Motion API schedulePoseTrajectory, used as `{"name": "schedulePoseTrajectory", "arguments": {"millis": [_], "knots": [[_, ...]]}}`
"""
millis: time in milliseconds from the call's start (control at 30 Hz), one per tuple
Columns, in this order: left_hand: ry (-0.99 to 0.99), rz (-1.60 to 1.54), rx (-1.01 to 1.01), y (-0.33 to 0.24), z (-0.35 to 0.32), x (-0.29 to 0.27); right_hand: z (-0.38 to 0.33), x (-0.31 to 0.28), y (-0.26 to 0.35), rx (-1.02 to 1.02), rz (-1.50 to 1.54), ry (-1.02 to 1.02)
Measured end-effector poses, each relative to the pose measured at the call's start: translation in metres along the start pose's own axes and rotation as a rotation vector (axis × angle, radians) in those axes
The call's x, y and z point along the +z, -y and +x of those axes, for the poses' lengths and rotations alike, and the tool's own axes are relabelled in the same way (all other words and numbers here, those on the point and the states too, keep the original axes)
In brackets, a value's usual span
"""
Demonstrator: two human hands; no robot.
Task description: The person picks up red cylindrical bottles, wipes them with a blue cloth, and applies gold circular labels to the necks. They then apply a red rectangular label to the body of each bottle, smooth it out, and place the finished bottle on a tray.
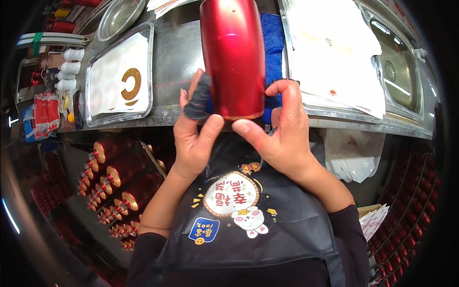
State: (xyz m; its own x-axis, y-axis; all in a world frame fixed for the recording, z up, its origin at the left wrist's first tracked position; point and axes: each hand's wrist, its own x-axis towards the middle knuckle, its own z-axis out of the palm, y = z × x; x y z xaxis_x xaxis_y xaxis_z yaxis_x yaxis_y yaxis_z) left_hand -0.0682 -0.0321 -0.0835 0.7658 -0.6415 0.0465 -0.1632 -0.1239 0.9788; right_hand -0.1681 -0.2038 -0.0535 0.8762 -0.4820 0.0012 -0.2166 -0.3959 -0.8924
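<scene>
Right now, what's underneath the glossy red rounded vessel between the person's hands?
Fuzzy blue cloth shows past the glossy red vessel on its right and, slightly, at lower left; what lies directly beneath is covered.

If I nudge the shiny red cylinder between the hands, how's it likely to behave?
The red cylinder would probably roll sideways if lying loose, since its sides are rounded. It may feel slippery, as its surface looks smooth and glossy. It likely won't flop or fold: its outline looks even and rigid.
</scene>
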Motion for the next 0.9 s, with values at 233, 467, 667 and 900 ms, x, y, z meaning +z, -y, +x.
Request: {"name": "schedulePoseTrajectory", "arguments": {"millis": [233,467,667,900], "knots": [[-0.086,0.014,0.028,-0.001,0.001,0.016,0.0,0.007,-0.007,-0.059,0.011,-0.08],[-0.047,0.515,0.215,-0.014,0.008,0.012,-0.001,0.002,-0.017,-0.019,0.171,-0.029],[-0.02,0.63,0.287,-0.008,0.016,0.002,-0.005,-0.001,-0.025,0.035,0.432,-0.008],[0.032,0.056,0.052,-0.001,0.011,-0.003,-0.004,0.0,-0.022,0.12,0.472,0.012]]}}
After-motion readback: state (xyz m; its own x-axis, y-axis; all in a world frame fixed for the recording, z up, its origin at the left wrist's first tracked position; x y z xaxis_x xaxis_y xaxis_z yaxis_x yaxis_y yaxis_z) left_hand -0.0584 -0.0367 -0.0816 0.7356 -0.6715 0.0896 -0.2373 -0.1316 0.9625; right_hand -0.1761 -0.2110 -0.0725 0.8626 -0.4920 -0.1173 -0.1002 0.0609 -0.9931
